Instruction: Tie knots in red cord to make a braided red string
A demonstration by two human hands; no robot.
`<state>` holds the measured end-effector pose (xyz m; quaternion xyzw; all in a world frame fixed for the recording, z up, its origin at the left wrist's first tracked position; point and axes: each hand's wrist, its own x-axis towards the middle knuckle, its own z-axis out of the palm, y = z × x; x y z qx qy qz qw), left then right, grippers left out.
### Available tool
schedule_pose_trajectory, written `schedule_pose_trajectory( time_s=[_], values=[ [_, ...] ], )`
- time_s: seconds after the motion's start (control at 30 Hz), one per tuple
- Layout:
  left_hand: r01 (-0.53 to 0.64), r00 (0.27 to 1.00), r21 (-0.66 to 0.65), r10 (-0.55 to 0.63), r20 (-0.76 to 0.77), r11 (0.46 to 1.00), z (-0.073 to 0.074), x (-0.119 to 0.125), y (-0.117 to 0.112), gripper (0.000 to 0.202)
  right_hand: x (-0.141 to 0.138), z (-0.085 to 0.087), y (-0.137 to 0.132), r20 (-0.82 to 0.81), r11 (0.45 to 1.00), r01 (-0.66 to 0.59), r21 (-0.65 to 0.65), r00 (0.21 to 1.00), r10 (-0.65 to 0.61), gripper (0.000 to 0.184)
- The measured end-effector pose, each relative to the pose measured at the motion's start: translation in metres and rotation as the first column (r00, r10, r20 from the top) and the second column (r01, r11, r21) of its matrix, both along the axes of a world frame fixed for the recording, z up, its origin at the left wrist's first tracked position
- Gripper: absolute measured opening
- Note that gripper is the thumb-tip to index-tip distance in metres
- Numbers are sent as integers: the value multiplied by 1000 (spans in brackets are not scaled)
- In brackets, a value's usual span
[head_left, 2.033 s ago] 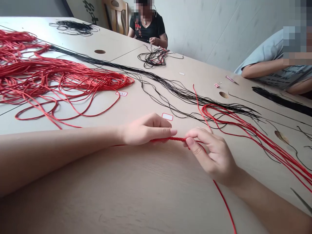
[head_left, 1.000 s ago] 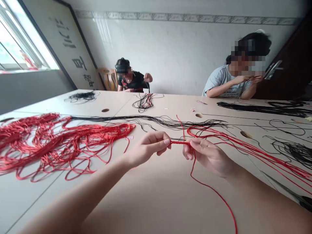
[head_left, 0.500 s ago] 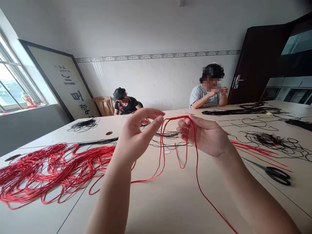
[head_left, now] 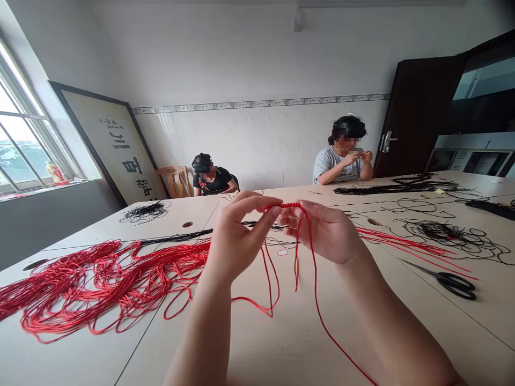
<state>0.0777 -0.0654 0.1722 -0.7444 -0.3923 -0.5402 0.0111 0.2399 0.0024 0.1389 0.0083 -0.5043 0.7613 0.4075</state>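
Note:
Between my hands a short braided length of red cord [head_left: 290, 205] is held level above the table. My left hand [head_left: 245, 230] pinches its left end between thumb and fingertips. The other end is gripped by my right hand [head_left: 328, 228], whose curled fingers sit behind the cord. Loose red strands hang from both ends; one long strand [head_left: 316, 279] runs down past my right wrist toward the table's near edge. Below the braid lies a small white tag with a reddish border [head_left: 282, 252].
A large heap of red cord [head_left: 120, 284] spreads over the table's left. Black cord bundles [head_left: 446, 233] and black-handled scissors [head_left: 454, 284] lie at right, near straight red cords [head_left: 418, 246]. Two people [head_left: 341, 155] sit across the table, one at left, one at right.
My left thumb and fingers have closed on the braid's left end, where they were apart from it before. The view has shifted slightly; my right hand keeps its grip.

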Motion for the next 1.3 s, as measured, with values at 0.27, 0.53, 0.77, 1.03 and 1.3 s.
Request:
schedule_pose_trajectory(
  time_s=[0.27, 0.53, 0.77, 1.03, 1.3],
  values=[
    [82, 994, -102, -75, 74, 991, -4, 12, 3, 15, -9, -2, 5, 38, 984, -110, 141, 994, 105, 61],
    [19, 993, -47, -13, 119, 999, -4, 21, 0, 9, -15, -7, 7, -47, 942, -293, 161, 951, 304, 52],
    [9, 989, -12, -7, 148, 1000, -4, 23, -1, 8, -16, -12, 11, -5, 943, -282, 178, 958, 287, 53],
    [10, 992, 28, -13, 127, 1000, -5, 23, 0, 8, -20, -17, 14, 11, 976, -197, 96, 980, 197, 62],
    [-2, 993, 28, -1, 119, 1000, -4, 23, -2, 6, -22, -18, 11, -55, 992, -127, 19, 990, 128, 51]
  ],
)
